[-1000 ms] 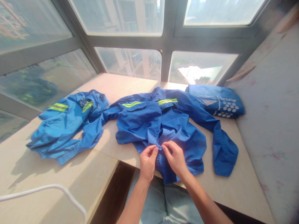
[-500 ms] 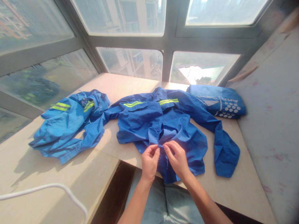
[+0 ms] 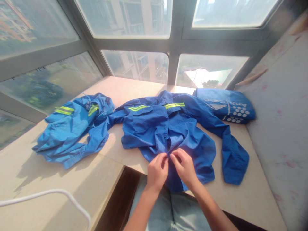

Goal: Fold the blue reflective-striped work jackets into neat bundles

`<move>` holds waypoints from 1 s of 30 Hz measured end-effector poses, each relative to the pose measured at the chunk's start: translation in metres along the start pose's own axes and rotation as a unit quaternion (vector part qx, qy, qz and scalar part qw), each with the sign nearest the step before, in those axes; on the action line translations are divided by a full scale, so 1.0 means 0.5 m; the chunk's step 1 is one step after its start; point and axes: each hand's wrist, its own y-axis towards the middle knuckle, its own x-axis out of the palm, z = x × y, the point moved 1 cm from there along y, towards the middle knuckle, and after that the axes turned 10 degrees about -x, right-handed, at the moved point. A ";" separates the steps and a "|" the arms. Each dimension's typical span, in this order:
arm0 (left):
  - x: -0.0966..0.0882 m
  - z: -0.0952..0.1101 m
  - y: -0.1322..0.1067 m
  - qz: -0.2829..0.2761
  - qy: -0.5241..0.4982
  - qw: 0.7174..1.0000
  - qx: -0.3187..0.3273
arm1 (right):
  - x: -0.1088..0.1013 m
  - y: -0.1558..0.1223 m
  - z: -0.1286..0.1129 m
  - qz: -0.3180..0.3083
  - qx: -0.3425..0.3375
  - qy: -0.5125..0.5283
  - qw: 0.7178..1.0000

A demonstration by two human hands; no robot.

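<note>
A blue work jacket [image 3: 149, 123] with yellow-green reflective strips on its chest lies front side up, its sleeves spread to both sides. Its lower hem hangs over the table's near edge. My left hand [image 3: 157, 170] pinches one front edge of the jacket low on the button placket. Close beside it, my right hand [image 3: 184, 165] pinches the other front edge, thumb and forefinger together. A button [image 3: 165, 136] shows on the placket above my fingers. Whether another button lies between my fingertips is hidden.
A second blue jacket [image 3: 69, 131] lies crumpled on the left of the pale table [image 3: 115, 78]. A folded blue bundle with white print [image 3: 228, 104] sits at the back right by the wall. A white cable [image 3: 57, 191] curves across the front left. Windows border the table's far side.
Both hands have shifted slightly down, still pinching the jacket's front edges. The small raised fold between my fingertips no longer shows. The whole view has moved a little.
</note>
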 end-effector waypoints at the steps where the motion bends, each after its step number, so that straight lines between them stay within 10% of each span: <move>1: -0.006 0.002 -0.002 -0.038 0.048 0.998 -0.005 | -0.003 -0.006 0.004 -0.030 0.001 -0.008 1.000; 5: -0.047 0.020 -0.004 -0.215 0.198 0.956 -0.025 | -0.025 -0.029 0.017 -0.210 0.020 -0.087 0.974; 7: -0.067 0.031 0.008 -0.210 0.211 0.954 -0.020 | -0.040 -0.032 0.011 -0.248 0.013 -0.169 0.954; 14: -0.034 0.034 0.112 -0.049 0.106 0.990 0.082 | -0.045 0.026 -0.049 -0.034 -0.050 -0.319 0.946; 22: 0.029 -0.025 0.149 -0.068 0.192 0.978 0.041 | 0.024 0.053 0.004 -0.096 -0.009 -0.407 0.908; 30: 0.009 -0.036 0.156 -0.058 0.031 0.998 0.004 | -0.020 0.053 0.050 0.016 0.111 -0.116 0.987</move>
